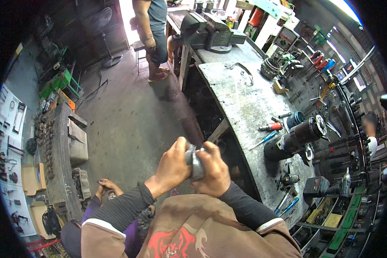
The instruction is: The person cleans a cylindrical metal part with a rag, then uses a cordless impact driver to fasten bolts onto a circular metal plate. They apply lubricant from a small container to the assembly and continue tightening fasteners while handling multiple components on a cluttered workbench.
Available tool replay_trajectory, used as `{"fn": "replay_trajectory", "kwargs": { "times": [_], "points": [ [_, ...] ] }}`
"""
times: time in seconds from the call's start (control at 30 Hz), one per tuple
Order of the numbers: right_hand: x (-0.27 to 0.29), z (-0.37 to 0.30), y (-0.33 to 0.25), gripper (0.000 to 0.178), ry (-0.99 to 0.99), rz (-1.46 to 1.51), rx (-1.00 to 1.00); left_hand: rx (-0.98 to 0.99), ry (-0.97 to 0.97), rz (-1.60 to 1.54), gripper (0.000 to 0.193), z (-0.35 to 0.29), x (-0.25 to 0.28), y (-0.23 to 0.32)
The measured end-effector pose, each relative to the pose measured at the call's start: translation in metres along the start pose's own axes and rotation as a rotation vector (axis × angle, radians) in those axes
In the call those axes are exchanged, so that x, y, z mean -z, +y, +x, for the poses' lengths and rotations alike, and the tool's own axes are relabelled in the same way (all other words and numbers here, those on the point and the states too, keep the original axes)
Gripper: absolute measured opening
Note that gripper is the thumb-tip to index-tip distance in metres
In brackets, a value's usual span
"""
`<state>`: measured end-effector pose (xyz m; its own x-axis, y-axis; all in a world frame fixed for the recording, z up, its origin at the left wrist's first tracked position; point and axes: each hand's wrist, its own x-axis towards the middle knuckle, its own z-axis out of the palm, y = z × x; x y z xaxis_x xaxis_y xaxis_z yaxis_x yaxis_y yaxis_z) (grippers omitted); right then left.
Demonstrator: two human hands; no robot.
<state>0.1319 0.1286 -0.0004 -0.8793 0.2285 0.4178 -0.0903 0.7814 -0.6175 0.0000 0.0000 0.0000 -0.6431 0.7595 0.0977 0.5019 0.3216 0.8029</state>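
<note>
In front of my chest I grip a grey, rounded metal part between my two hands. Its kind is hard to make out because fingers cover much of it. My left hand is closed round its left side. Wrapped over the right side is my right hand, thumb and fingers bent. Both hands are held up beside the workbench's near edge, apart from its top.
On the scuffed metal workbench at right lie a black cylindrical motor-like unit, a blue screwdriver and a cordless power tool. A vise stands farther back. Other people stand ahead and crouch at lower left.
</note>
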Motion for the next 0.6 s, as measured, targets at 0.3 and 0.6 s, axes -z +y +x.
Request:
{"fn": "replay_trajectory", "kwargs": {
  "times": [0.3,0.6],
  "points": [
    [0.023,-0.005,0.008,0.09,0.363,0.263,0.121,0.113,-0.012,-0.743,0.048,-0.004,0.055,-0.001],
    [0.009,-0.009,0.003,0.095,0.152,0.097,0.187,0.258,-0.245,-0.668,0.038,-0.016,-0.012,0.014]
  ]
}}
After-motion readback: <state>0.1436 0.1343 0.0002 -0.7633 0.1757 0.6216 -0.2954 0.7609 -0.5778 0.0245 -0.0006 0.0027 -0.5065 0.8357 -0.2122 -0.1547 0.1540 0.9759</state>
